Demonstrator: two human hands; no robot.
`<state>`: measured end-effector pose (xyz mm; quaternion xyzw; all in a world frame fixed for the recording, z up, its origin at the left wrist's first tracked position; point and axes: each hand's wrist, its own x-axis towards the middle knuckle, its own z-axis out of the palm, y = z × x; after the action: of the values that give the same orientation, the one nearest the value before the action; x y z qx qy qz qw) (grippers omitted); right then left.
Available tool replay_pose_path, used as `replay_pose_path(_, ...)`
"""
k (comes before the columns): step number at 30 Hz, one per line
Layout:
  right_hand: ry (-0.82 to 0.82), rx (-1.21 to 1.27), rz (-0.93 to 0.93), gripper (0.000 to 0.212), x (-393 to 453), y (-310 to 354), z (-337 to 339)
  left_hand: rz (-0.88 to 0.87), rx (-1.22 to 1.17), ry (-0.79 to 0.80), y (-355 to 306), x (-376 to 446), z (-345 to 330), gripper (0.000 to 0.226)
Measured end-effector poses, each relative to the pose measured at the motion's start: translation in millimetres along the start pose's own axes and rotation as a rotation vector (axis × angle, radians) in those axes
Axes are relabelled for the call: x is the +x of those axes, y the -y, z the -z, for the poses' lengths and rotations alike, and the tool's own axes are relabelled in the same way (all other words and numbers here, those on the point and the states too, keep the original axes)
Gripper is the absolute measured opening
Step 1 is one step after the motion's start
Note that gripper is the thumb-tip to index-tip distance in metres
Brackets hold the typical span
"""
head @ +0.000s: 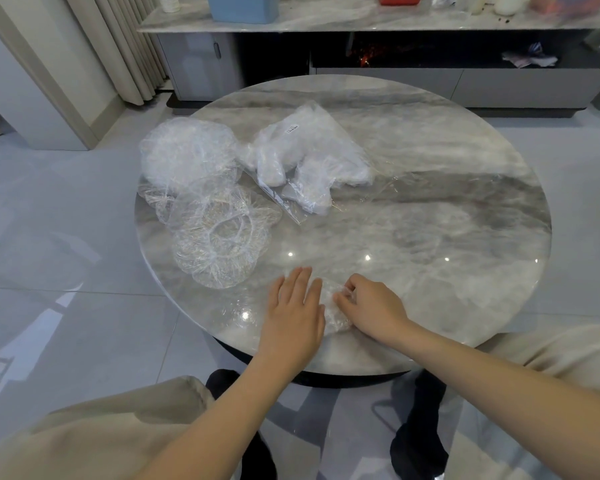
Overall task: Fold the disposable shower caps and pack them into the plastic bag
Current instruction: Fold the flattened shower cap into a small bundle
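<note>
Left hand [293, 306] lies flat, fingers straight, on round grey marble worktop [430, 188]. Right hand [369, 306], fingers curled, pinches crumpled clear plastic shower cap [333, 315], mostly hidden between hands.

The person's two forearms are bare up to the edge of the picture — no sleeve, no watch, no ring or bracelet can be seen on the left hand [293, 315] or the right hand [373, 308]. The nails look short and without colour. Below the arms, the legs wear loose trousers [111, 420] of pale beige cloth with soft folds. Between the knees there are dark, black shapes — socks or slippers, I cannot tell which.
</note>
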<state>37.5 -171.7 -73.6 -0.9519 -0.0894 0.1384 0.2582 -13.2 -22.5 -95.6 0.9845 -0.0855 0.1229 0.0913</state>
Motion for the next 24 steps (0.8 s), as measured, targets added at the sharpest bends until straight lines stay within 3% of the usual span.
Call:
replay_pose_path(4, -0.048, -0.087, 0.092, 0.023, -5, 1, -1, 0.041, 0.017, 0.294, 4, -8, -15, 0.057)
replay_pose_path(10, -0.258, -0.200, 0.426, 0.028, -7, -7, -7, 0.036, -0.053, 0.395, 9, -7, -15, 0.090)
replay_pose_path(14, -0.167, -0.102, 0.281, 0.010, -5, -15, -6, 0.031, -0.037, 0.414, 11, -7, -14, 0.088)
replay_pose_path(19, -0.080, -0.097, 0.135, 0.011, 0, -21, 2, 0.021, -0.017, 0.422, 11, -6, -13, 0.077)
replay_pose_path(21, -0.098, -0.127, 0.146, 0.016, -2, -23, 3, 0.021, -0.024, 0.416, 10, -6, -12, 0.078)
replay_pose_path(24, -0.200, -0.084, 0.327, 0.016, -9, -20, 4, 0.053, -0.101, 0.379, 10, -7, -7, 0.080)
